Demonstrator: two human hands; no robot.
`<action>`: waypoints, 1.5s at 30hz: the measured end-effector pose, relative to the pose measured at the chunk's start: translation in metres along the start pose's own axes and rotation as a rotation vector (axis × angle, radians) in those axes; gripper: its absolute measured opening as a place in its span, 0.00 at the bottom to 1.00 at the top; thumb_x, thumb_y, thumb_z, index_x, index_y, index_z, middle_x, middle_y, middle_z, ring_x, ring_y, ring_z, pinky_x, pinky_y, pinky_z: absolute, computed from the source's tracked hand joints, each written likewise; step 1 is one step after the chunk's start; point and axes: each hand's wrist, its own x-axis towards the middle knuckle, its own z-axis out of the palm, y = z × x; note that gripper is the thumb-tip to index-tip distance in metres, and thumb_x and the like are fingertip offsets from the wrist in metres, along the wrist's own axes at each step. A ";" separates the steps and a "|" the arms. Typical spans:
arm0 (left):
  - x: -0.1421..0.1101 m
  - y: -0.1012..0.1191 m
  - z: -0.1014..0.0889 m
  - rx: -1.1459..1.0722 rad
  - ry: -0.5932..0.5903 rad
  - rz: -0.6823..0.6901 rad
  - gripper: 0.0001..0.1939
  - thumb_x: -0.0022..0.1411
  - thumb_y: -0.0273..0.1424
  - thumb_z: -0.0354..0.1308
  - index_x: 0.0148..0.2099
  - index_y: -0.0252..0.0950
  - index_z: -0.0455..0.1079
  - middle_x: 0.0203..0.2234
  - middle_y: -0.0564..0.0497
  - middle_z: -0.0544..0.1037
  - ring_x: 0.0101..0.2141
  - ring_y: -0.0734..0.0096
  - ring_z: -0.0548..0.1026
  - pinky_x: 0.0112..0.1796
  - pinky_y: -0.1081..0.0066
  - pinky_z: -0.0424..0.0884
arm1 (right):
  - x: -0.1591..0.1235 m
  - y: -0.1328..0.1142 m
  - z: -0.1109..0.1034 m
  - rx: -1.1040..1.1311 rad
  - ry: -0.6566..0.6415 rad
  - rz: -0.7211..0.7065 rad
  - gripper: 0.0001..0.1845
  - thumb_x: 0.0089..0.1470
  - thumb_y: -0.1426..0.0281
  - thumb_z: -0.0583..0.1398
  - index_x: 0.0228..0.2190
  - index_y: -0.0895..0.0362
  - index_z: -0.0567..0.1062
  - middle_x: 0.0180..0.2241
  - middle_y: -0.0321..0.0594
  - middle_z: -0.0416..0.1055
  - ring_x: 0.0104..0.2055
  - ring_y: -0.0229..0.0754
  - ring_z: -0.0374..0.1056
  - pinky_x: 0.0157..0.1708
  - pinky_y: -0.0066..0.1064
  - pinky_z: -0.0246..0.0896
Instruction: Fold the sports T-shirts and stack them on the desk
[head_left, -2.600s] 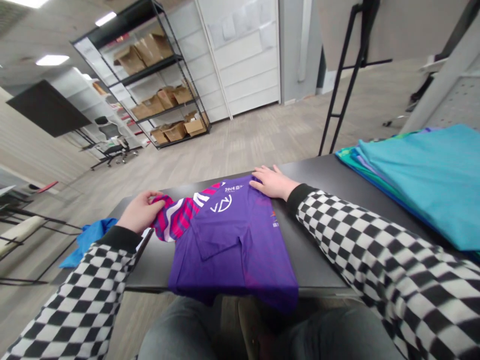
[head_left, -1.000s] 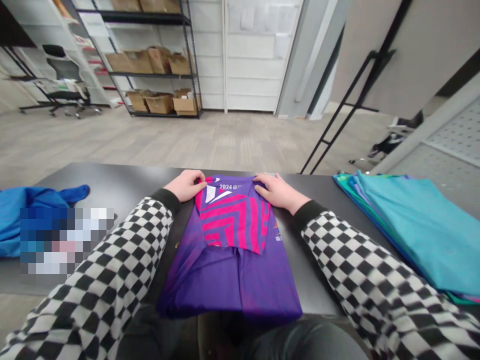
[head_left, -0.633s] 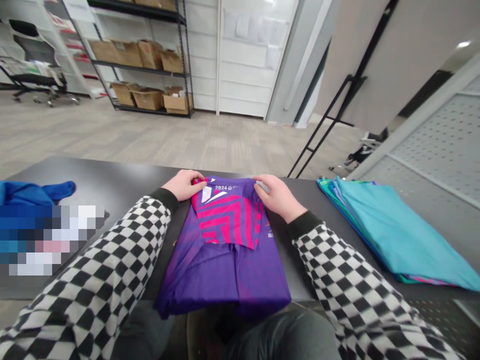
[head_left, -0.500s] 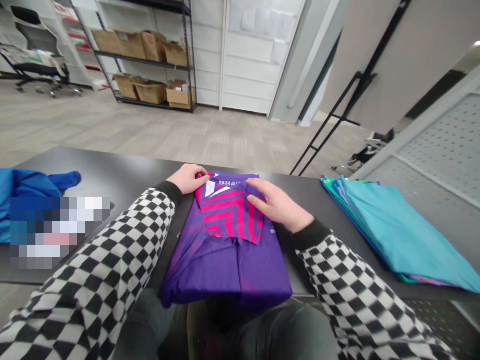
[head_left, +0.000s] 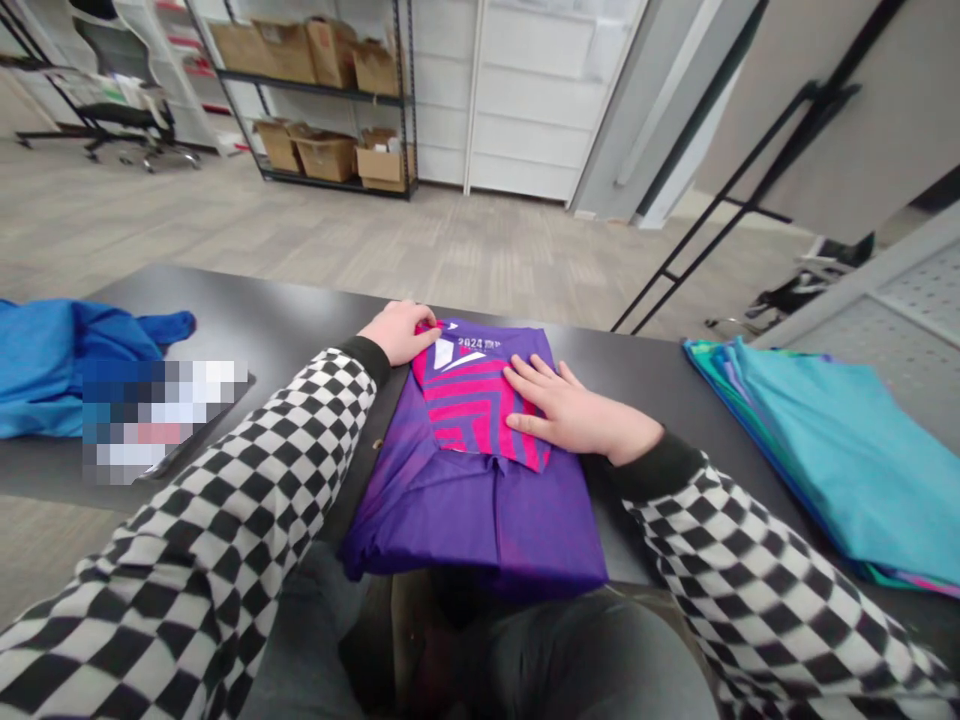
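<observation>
A purple shirt [head_left: 480, 500] lies partly folded on the black table [head_left: 300, 320], its near end hanging over the front edge. A pink-and-purple striped sleeve [head_left: 465, 405] is folded across its upper part. My left hand [head_left: 401, 332] pinches the shirt's far left corner, fingers closed on the cloth. My right hand [head_left: 577, 415] lies flat on the right side of the striped sleeve, fingers stretched out and pressing down. Both arms wear black-and-white checked sleeves.
A stack of teal and turquoise folded cloths [head_left: 832, 450] lies on the table at the right. A crumpled blue garment [head_left: 60, 360] sits at the left beside a blurred patch. Behind stand a shelf rack with cardboard boxes [head_left: 330, 60], an office chair and a black metal frame [head_left: 750, 170].
The striped sleeve was folded from the left across the shirt. My right hand has since slid from the shirt's far right corner down onto the sleeve and lies flat. My left hand stays at the far left corner.
</observation>
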 end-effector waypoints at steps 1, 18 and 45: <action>-0.001 0.001 -0.002 -0.001 0.015 0.004 0.20 0.73 0.44 0.61 0.53 0.35 0.83 0.46 0.39 0.83 0.51 0.49 0.78 0.63 0.51 0.70 | 0.001 -0.003 -0.001 -0.006 0.020 -0.012 0.48 0.72 0.39 0.58 0.81 0.47 0.57 0.83 0.48 0.44 0.85 0.69 0.37 0.80 0.74 0.32; -0.363 0.152 0.000 -0.477 0.551 -0.524 0.11 0.78 0.43 0.57 0.50 0.47 0.78 0.44 0.45 0.85 0.46 0.52 0.85 0.53 0.54 0.82 | -0.055 -0.067 -0.006 0.217 0.718 0.024 0.25 0.75 0.55 0.54 0.59 0.50 0.84 0.59 0.49 0.84 0.63 0.59 0.79 0.75 0.64 0.61; -0.218 0.125 -0.057 -0.257 0.251 -0.001 0.16 0.78 0.36 0.54 0.52 0.39 0.84 0.50 0.46 0.88 0.52 0.59 0.85 0.58 0.62 0.78 | -0.047 -0.267 0.144 1.440 0.795 0.421 0.26 0.52 0.47 0.72 0.24 0.49 0.68 0.20 0.26 0.59 0.26 0.39 0.54 0.27 0.33 0.49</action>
